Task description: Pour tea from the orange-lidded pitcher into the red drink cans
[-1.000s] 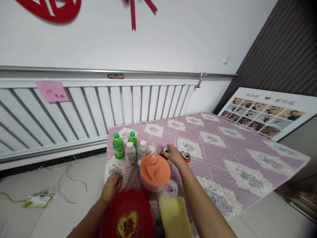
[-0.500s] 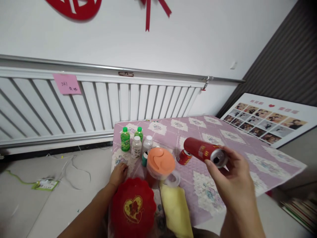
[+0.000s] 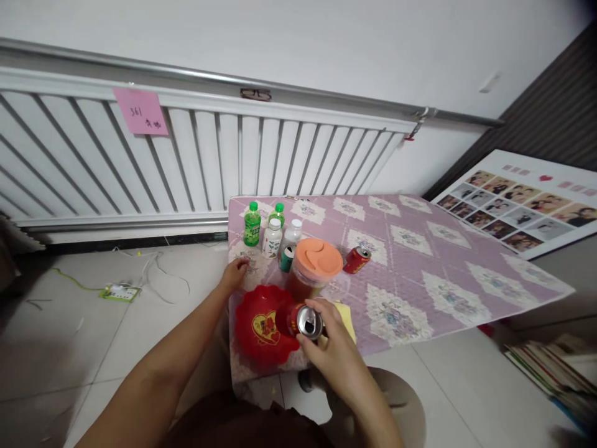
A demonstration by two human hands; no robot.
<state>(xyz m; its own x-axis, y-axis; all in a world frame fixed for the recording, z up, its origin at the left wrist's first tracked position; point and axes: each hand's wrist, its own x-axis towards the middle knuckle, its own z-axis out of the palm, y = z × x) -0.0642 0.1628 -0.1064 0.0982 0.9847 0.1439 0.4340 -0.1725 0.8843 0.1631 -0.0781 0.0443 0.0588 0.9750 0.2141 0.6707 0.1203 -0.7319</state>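
My right hand is wrapped round a red drink can, tilted with its opened top toward me, above the red scalloped plate with a gold heart. My left hand rests at the table's left edge, fingers curled in and nothing seen in them. Past it stand two green-capped bottles, two white-capped bottles and a green can. A clear jug with an orange lid stands beyond the plate. To its right is another red can. A yellow cloth is partly hidden by my right hand.
A purple floral cloth covers the table. Behind it run a white radiator and a pipe, with a pink note attached. A photo board leans at right. A power strip and cables lie on the floor at left.
My right hand has brought the red can from the right side of the table leftward and nearer, over the plate. My left hand stays at the table edge. The view has tilted down.
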